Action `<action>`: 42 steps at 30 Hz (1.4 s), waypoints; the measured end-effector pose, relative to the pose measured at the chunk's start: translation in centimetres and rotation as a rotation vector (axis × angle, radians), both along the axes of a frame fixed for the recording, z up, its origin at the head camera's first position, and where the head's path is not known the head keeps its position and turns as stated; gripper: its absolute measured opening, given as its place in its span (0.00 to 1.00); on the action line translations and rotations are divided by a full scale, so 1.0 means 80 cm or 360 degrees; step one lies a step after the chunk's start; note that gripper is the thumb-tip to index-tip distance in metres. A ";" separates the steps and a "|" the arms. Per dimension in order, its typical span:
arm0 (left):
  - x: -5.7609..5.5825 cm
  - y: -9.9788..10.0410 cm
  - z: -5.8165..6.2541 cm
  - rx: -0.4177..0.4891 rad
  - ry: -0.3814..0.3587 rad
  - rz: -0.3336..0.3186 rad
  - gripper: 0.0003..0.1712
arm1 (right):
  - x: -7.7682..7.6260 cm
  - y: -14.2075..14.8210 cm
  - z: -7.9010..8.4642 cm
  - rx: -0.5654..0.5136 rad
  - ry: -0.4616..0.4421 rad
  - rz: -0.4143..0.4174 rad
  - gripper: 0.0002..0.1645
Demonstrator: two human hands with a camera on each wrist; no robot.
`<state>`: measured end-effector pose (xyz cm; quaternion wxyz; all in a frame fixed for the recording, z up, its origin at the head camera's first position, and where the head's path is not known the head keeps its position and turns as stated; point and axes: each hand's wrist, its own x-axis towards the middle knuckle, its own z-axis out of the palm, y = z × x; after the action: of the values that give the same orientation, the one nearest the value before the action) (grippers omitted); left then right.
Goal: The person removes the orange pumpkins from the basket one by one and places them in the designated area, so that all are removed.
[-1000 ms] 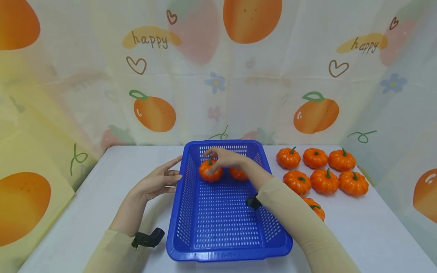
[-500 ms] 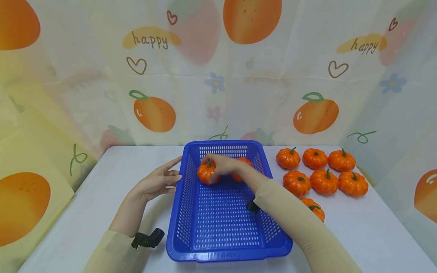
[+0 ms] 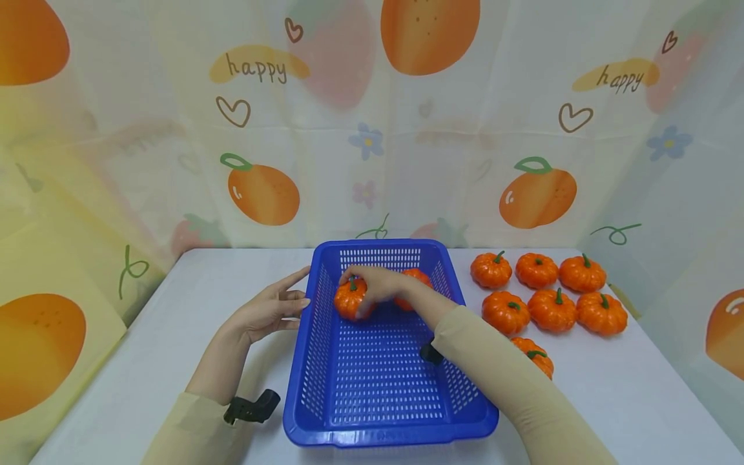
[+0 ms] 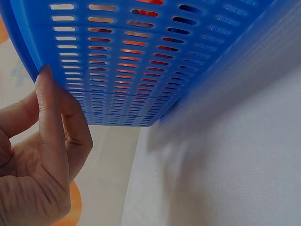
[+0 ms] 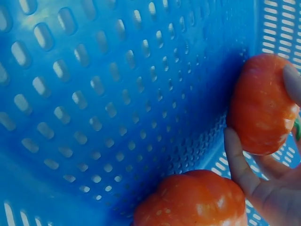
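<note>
Inside the blue plastic basket [image 3: 391, 435], my right hand [image 3: 378, 282] grips a small orange pumpkin [image 3: 349, 301] with a green stem, fingers and thumb round its sides. In the right wrist view, this pumpkin [image 5: 263, 106] is held close to the basket's wall. A second pumpkin [image 3: 416, 279] sits in the basket to the right, partly hidden by my right hand and wrist. My left hand [image 3: 267, 311] is outside the basket, its fingertips touching the left rim. In the left wrist view, a fingertip of the left hand [image 4: 51, 141] presses against the rim's edge.
Several more pumpkins [image 3: 552, 310] stand in rows on the white table [image 3: 628, 394] right of the basket. One nearer pumpkin [image 3: 536, 355] is partly covered by the right sleeve. A printed curtain [image 3: 430, 161] hangs behind the table.
My right hand has closed round the left pumpkin in the basket and shifted it slightly left and nearer. More of the second pumpkin shows. The left hand has stayed at the rim.
</note>
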<state>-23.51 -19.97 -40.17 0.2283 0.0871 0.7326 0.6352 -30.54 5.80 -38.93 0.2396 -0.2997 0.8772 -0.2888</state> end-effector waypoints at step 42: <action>0.004 0.003 0.001 -0.0028 0.0039 0.0018 0.49 | 0.001 0.050 0.094 -0.0803 0.0009 -0.0305 0.46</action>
<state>-23.20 -19.76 -40.08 0.2163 0.0887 0.7414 0.6290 -30.44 9.83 -31.43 0.1263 -0.2664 0.8025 -0.5187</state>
